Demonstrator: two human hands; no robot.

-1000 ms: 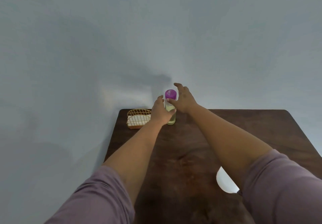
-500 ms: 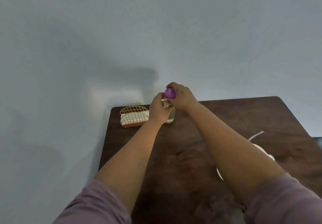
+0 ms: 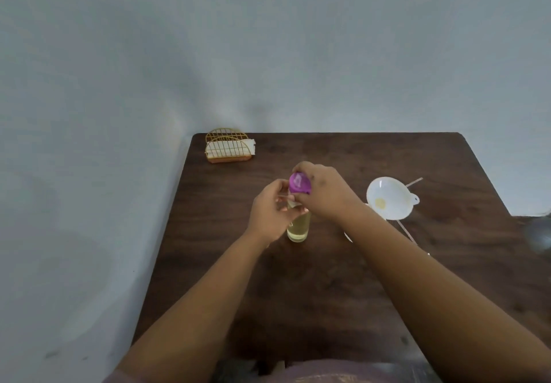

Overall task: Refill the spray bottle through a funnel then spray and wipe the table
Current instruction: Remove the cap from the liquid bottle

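A clear spray bottle (image 3: pixel 299 227) with pale yellow liquid stands near the middle of the dark wooden table (image 3: pixel 343 278). My left hand (image 3: pixel 272 212) grips its neck and upper body. My right hand (image 3: pixel 325 191) is closed over the purple spray cap (image 3: pixel 299 184) on top of the bottle. A white funnel (image 3: pixel 390 197) lies on the table to the right of the bottle, partly behind my right forearm. A gold wire holder (image 3: pixel 228 148) with white cloths or napkins stands at the far left corner.
A plain pale wall rises behind the table and along its left side. Thin white straw-like sticks (image 3: pixel 407 232) lie by the funnel. A blurred grey object (image 3: pixel 539 235) sits at the right edge of the view.
The bottle has come from the far edge by the wire holder toward the middle of the table, held in both hands. The view has tilted down, and the funnel now shows.
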